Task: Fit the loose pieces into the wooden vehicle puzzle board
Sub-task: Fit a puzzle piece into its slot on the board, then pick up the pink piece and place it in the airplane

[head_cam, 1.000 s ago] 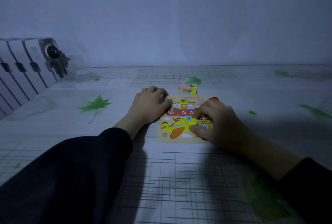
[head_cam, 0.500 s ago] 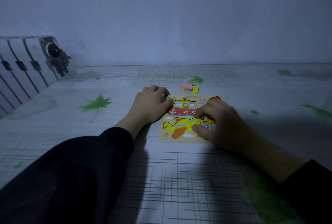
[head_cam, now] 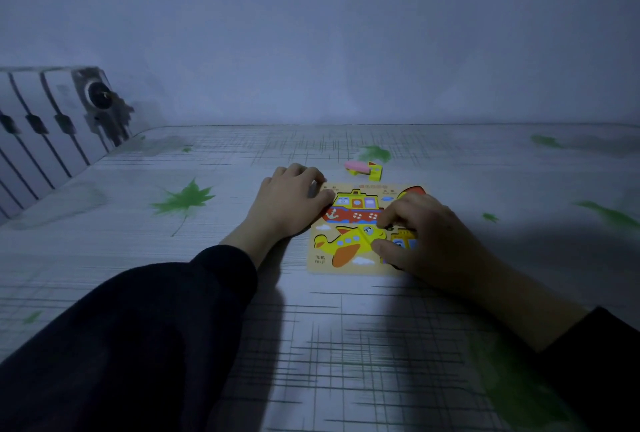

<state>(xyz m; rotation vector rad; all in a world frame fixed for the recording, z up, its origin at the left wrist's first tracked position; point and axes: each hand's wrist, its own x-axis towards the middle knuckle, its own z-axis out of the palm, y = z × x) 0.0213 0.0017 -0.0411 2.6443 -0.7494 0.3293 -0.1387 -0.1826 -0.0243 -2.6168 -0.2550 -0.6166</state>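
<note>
The wooden puzzle board [head_cam: 346, 269] lies flat on the table. A red and yellow ship [head_cam: 353, 210] sits in its top left, and a yellow airplane [head_cam: 341, 241] in its bottom left. My left hand [head_cam: 287, 203] is curled at the board's upper left corner with its thumb on the board. My right hand [head_cam: 433, 241] covers the board's right side. Its thumb and forefinger pinch the airplane's front piece [head_cam: 372, 232]. A yellow vehicle piece [head_cam: 403, 239] shows partly under the fingers. A loose pink and yellow piece [head_cam: 367, 168] lies just behind the board.
The table [head_cam: 311, 327] has a pale cover with grid lines and green leaf prints. A white radiator [head_cam: 41, 126] stands at the far left against the wall. The room is dim, and both sleeves are dark.
Both hands stay where they were. The right thumb and forefinger have shifted only slightly on the airplane's front piece.
</note>
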